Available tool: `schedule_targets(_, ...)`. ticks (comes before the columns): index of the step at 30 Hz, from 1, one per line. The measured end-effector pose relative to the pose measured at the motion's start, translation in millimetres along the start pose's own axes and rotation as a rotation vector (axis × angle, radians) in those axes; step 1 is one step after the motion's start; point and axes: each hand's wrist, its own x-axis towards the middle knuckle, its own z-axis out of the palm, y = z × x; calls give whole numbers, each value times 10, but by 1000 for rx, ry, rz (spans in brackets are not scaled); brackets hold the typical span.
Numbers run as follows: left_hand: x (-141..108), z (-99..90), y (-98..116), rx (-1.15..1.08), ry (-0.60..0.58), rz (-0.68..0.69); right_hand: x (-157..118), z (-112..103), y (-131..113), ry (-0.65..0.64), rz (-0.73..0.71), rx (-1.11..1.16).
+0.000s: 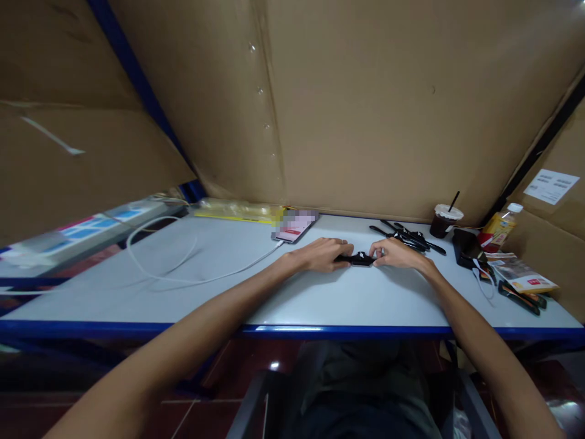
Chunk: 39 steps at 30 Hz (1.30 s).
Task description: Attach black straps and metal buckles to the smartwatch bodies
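Observation:
A small black item [361, 259] with a white mark on top lies on the pale table between my two hands. My left hand [325, 254] is closed on its left end, palm down, with a ring on one finger. At the item's right end, my right hand [393, 253] pinches it between thumb and fingers. Just beyond my right hand lies a pile of several similar black items [414, 236] with long thin arms. The fingertips of both hands are partly hidden.
A phone [295, 225] with a white cable [228, 278] lies behind my left hand. To the right are an iced drink cup [444, 222], a bottle [500, 228], a black device [468, 249] and packets [523, 275]. A power strip [98, 228] sits far left; cardboard [356, 110] stands behind.

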Motion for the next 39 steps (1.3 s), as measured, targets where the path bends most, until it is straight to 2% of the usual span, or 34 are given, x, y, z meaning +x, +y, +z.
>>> schedule_targets(13, -20, -30, 53, 37, -8, -21, -24, -17, -47, -9, -7, -26)
schedule_targets(24, 8, 152, -85, -69, 59, -10, -33, -25, -67, -13, -9, -43)
schedule_targets(39, 19, 135, -41, -104, 66, -4, -27, -20, -22, -18, -34, -49)
